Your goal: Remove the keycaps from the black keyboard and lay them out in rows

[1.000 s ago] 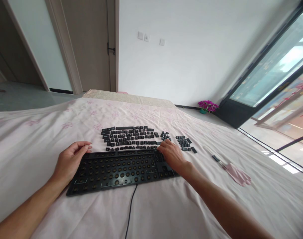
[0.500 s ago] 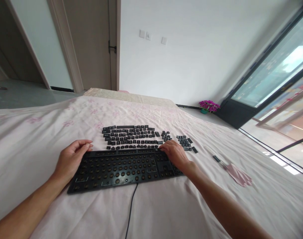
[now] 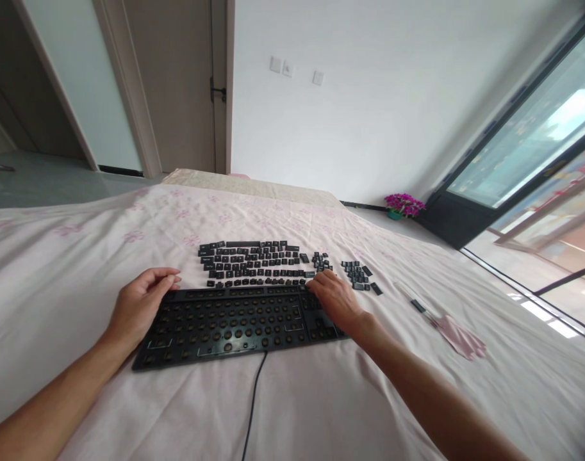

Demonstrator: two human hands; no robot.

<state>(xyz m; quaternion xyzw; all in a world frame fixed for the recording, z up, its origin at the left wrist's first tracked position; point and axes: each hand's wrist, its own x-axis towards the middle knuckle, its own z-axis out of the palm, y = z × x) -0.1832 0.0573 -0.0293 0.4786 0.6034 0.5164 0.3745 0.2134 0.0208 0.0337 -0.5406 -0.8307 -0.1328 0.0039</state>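
Think of the black keyboard (image 3: 234, 326) as the middle of a clock. It is lying flat on the pale cover (image 3: 316, 410), with its key spots facing up, so they are easy to see. Its cord (image 3: 254, 403) is running toward six o'clock, maybe to be out of the hands' way.

Loose keys (image 3: 257, 264) are lying at twelve o'clock in rows, just past the far edge. They look sorted, maybe so each one is easy to find. Two small bunches are sitting near two o'clock, apart from the rows.

The left hand (image 3: 141, 298) is resting by the corner between nine and ten o'clock. Its thumb and pointing finger are meeting at the tips; I cannot tell if they are pinching anything.

The right hand (image 3: 334, 298) is leaning over the keyboard between two and three o'clock. Its fingers are bending close together, maybe to reach a small spot. The tips are hiding, so I cannot tell what they are pinching.

A black-handled tool (image 3: 418, 306) is lying well apart at three o'clock.
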